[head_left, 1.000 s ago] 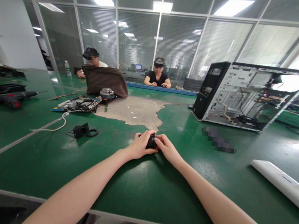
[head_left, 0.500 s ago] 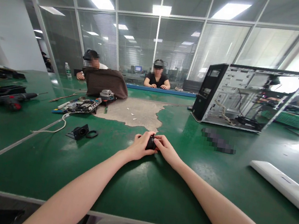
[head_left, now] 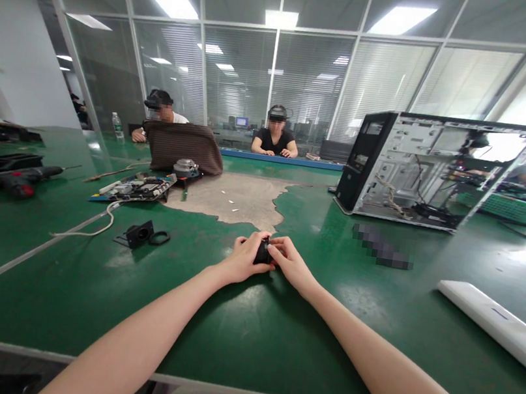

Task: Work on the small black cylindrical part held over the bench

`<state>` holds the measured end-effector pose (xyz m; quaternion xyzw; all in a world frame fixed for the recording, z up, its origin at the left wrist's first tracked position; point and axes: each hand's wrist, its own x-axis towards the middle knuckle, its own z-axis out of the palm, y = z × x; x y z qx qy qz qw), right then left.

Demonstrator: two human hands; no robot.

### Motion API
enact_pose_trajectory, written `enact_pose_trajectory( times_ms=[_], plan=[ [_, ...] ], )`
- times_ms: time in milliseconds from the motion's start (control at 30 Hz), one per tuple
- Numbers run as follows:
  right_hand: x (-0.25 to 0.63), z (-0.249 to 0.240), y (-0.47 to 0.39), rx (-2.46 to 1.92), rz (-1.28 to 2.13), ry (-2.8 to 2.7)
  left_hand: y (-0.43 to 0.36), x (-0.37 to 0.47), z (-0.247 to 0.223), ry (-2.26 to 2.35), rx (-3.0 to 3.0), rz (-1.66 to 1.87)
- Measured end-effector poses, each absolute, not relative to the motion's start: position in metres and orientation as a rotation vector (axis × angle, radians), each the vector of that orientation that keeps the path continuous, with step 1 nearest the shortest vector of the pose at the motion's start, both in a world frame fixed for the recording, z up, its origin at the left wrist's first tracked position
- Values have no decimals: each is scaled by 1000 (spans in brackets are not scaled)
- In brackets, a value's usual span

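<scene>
Between my two hands is a small black rounded part [head_left: 263,252], held just above or on the green table [head_left: 243,332]; its exact kind is mostly hidden by fingers. My left hand [head_left: 244,260] wraps round it from the left, thumb on the near side. From the right, the thumb and fingers of my right hand [head_left: 291,262] pinch its edge. Left of my hands lie a black bracket-like piece with a round opening [head_left: 139,234] and a flat black ring [head_left: 159,238], side by side on the table.
A circuit board [head_left: 138,189] and a cordless drill [head_left: 23,179] lie to the left. An opened computer case [head_left: 371,164] stands at the right, behind a long white device [head_left: 495,327]. A person in black [head_left: 275,141] sits opposite, another person [head_left: 169,116] behind a brown cloth [head_left: 179,145].
The view has shifted very slightly. Both hands stay on the black part, with hardly any visible finger movement.
</scene>
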<state>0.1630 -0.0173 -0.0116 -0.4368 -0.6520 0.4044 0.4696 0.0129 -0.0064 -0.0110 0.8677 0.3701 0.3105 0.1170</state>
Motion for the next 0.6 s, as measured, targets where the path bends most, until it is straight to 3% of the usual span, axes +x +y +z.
enact_pose_trajectory(
  times_ms=[300,600],
  plan=[
    [168,-5,-25,-940,1125,-1621,-7,13,-11,1083,2533,913],
    [164,-10,-16,-1045,1025,-1557,-5,13,-12,1076,2550,906]
  ],
)
